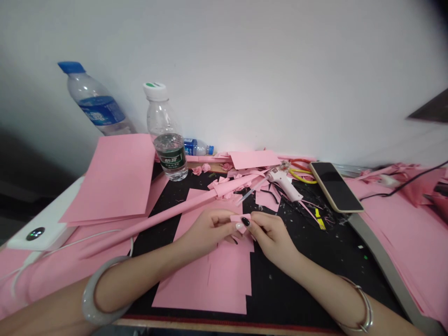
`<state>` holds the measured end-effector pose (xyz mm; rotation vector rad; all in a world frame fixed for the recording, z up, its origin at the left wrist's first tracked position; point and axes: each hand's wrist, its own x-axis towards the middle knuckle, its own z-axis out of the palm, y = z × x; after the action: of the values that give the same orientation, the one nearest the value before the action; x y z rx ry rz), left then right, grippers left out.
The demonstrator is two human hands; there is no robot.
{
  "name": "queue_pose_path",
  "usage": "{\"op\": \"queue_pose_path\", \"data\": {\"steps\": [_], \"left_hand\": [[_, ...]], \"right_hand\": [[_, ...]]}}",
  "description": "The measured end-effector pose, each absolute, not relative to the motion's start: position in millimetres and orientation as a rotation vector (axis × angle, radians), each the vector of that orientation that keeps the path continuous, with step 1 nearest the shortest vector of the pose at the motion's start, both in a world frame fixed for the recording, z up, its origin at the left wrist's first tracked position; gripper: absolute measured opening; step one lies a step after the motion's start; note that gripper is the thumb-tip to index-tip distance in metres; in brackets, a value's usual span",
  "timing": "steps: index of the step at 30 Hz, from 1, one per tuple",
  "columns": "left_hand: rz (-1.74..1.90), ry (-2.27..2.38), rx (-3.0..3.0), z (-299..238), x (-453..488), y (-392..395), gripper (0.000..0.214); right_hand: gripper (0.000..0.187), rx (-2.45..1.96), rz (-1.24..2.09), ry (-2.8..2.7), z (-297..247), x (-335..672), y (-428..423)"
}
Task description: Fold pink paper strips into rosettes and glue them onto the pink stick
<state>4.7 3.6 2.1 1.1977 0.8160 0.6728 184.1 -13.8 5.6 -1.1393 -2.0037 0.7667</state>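
nearby, clear bottle [171,156] holding liquid [178,174], left fingers [227,229] and right fingers [257,229] pinching pink paper [236,218]

The head camera looks from above the near edge of the table [280,298], facing forward and down across it. Its view is wide, running from the table's near edge at the bottom to the wall [266,70] behind the table at the top. It sees the left grip [212,228] and right grip [273,234] closely, from behind and above, over the table.
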Motion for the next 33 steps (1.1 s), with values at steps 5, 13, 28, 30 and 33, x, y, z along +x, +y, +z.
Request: {"op": "queue_pose_path", "data": {"steps": [5,13,28,30,33], "left_hand": [[0.684,0.894,1.121,-0.7,3.3,5.6,0.02],[0.702,0.907,1.112,7.4,5.9,2.4,0.022],[0.788,0.928,1.017,3.7,3.8,2.8,0.025],[0.798,0.918,1.001,1.2,3.1,4.1,0.026],[0.793,0.895,0.982,-0.3,3.1,5.8,0.026]], "right_hand": [[0.007,-1.268,0.672,-1.826,2.7,182.9,-13.0],[0.023,-1.113,0.719,-1.804,2.0,183.3,-13.9],[0.035,-0.957,0.276,-2.161,1.9,185.3,-16.4],[0.039,-0.973,0.269,-2.214,2.0,185.6,-16.5],[0.041,-0.994,0.269,-2.266,3.6,184.8,-17.5]]}}
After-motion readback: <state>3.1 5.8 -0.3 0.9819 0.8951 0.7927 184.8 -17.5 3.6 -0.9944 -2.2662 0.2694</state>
